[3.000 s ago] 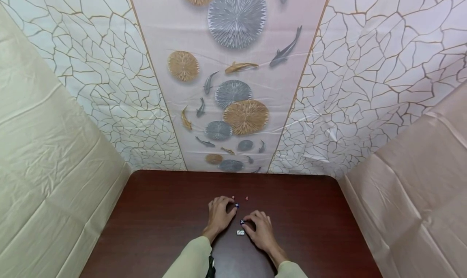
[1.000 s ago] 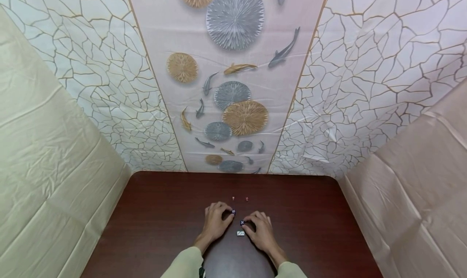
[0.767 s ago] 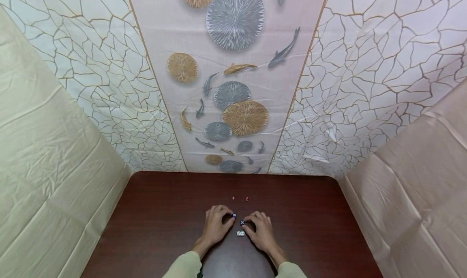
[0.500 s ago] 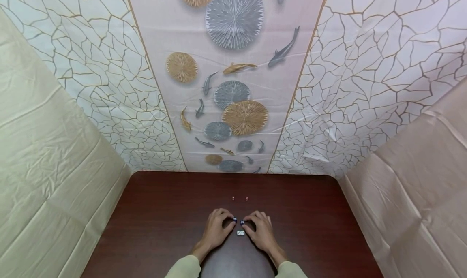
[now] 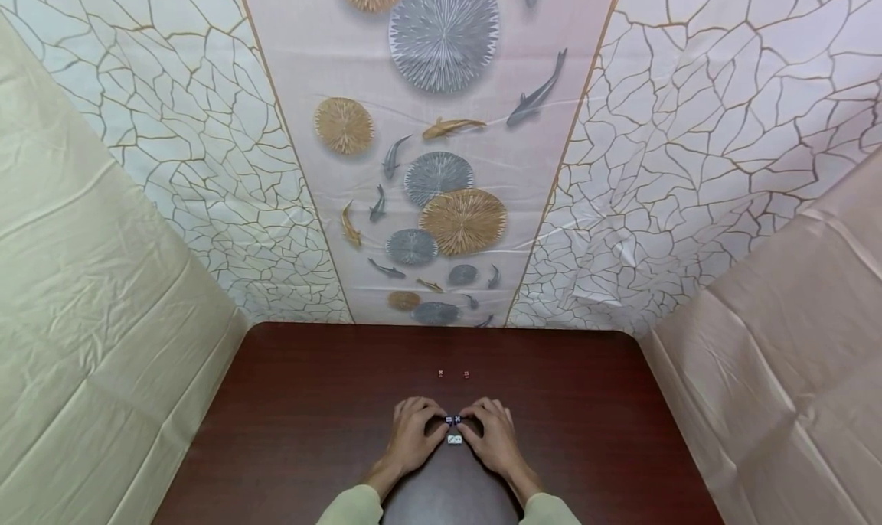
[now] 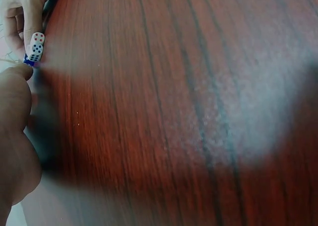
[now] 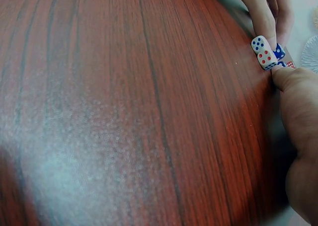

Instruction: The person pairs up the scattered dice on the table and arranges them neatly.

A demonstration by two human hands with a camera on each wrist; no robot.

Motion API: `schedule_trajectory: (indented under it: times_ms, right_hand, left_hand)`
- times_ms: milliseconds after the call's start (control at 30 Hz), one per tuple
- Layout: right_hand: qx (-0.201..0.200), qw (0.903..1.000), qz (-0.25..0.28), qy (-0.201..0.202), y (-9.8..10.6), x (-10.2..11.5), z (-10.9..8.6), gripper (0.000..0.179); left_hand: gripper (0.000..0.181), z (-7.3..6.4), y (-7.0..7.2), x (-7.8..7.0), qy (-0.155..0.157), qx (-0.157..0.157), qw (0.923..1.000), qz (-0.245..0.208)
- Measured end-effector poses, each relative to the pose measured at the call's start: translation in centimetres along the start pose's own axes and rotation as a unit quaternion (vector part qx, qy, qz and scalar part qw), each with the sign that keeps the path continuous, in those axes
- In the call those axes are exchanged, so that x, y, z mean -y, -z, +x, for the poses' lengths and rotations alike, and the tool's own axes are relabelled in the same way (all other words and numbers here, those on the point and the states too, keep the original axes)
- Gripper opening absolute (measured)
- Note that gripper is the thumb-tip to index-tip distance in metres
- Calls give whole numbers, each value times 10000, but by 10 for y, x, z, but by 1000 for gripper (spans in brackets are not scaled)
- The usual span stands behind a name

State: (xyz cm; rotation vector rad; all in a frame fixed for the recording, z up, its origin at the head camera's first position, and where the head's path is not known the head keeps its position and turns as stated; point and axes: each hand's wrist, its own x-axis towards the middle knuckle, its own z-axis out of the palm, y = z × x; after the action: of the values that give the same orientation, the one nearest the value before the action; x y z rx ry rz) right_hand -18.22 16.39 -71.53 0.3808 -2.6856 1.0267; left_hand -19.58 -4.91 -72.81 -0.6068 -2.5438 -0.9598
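My left hand (image 5: 411,437) pinches a blue die (image 5: 449,419) between thumb and forefinger. Facing it, my right hand (image 5: 498,437) pinches another blue die (image 5: 458,419), and the two dice stand side by side, touching or nearly so. Just in front of them, on the side nearer me, two white dice (image 5: 454,439) sit side by side on the table. The right wrist view shows a white die (image 7: 267,59) with red and blue pips close to a blue die (image 7: 279,50). In the left wrist view, fingers cover most of the blue dice.
Farther back on the dark red-brown wooden table (image 5: 310,402) lie a red die (image 5: 441,373) and a second red die (image 5: 466,374), spaced apart. A patterned cloth (image 5: 427,203) hangs behind the table, and plain beige cloths (image 5: 89,295) close in both sides.
My left hand has drawn its blue die nearer to me and then rightward, up beside the other blue die. The right hand has kept its hold in the same place.
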Motion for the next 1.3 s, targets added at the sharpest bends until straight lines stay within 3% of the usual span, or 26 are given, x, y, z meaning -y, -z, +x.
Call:
schedule_trajectory:
  times_ms: [233,600,1300]
  right_hand:
    - [-348,9983,-172,442,-3,-1,-1,18]
    - [82,9999,42,-73,-1,0,1,17]
    - [-230,9993,-116,258,-3,-2,0,19]
  left_hand:
    - [15,0,-5,1,35,-49,9999,108]
    - [14,0,-5,2,46,133,9999,71]
    - [15,1,-3,1,294,331,9988,-206]
